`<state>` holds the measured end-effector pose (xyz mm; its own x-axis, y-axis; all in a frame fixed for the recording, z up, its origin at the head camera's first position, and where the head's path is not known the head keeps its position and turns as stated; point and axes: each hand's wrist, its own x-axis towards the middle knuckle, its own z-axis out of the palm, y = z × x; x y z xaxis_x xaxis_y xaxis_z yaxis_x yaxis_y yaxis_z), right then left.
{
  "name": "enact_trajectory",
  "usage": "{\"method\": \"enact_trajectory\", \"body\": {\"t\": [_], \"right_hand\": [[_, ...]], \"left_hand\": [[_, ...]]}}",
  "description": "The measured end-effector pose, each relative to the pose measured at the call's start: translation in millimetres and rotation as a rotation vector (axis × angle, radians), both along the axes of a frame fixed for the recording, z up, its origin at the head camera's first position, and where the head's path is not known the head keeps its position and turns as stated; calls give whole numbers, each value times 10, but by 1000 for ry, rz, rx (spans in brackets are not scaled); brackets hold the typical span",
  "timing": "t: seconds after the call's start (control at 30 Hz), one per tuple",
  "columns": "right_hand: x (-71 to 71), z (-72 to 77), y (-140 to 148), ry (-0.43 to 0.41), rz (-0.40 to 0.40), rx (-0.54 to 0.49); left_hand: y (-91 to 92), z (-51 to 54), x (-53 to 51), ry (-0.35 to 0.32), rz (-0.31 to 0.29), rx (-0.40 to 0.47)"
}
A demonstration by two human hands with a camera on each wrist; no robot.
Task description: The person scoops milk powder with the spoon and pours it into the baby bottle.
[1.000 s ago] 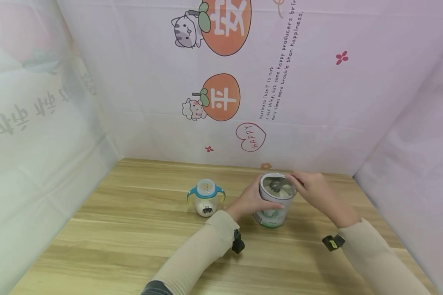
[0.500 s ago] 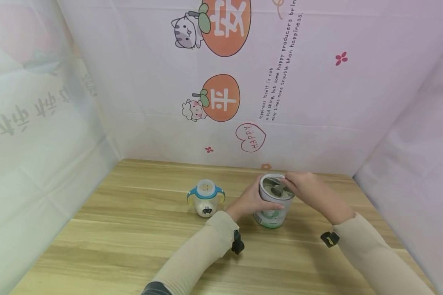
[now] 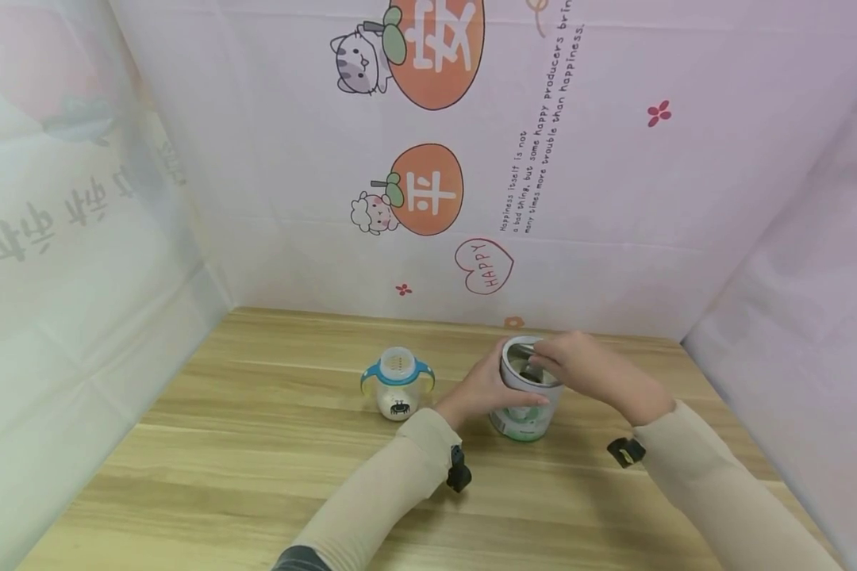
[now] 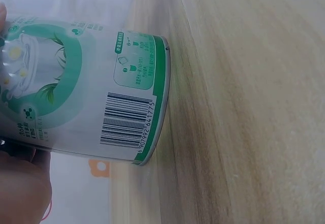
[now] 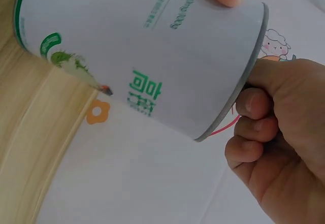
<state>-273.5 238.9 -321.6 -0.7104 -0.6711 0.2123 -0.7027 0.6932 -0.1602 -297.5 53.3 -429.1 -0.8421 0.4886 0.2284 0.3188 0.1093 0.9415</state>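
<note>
In the head view, my left hand (image 3: 482,388) grips a white and green milk powder can (image 3: 524,424) around its left side. The can stands on the table with its top uncovered. My right hand (image 3: 589,369) is at the can's rim, its fingers curled and pinching a metal spoon (image 3: 532,370) whose end is down inside the can. In the right wrist view, the curled right hand (image 5: 284,127) sits at the mouth of the can (image 5: 132,46), which hides the spoon. The left wrist view shows the can's barcode side (image 4: 96,92) and part of the left hand (image 4: 23,188).
Left of the can stands a clear baby bottle (image 3: 398,396) with a blue collar and two handles, a whitish content low inside. The wooden table (image 3: 257,444) is walled at the back and sides by printed white cloth (image 3: 293,262).
My right hand has moved left over the can's opening, and the spoon has shifted inside the can. The left hand, the can and the baby bottle stay in place.
</note>
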Motion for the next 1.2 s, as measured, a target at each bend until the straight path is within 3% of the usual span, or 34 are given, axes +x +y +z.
{"method": "enact_trajectory", "body": {"t": [0.13, 0.3, 0.4, 0.57, 1.0, 1.2], "right_hand": [[9, 13, -28, -49, -8, 24], [-2, -8, -55, -45, 29, 47], [-13, -10, -66, -37, 60, 38], [-30, -10, -54, -76, 45, 5], [-38, 16, 157, -257, -156, -212], [-37, 9, 277, -274, -265, -276]], "left_hand": [[-5, 3, 7, -9, -4, 0], [-5, -4, 5, -3, -15, 7], [-8, -1, 5, -3, -19, 19], [-11, 7, 16, -8, -22, 29], [0, 2, 24, 19, -12, 24], [13, -14, 28, 12, -3, 32]]}}
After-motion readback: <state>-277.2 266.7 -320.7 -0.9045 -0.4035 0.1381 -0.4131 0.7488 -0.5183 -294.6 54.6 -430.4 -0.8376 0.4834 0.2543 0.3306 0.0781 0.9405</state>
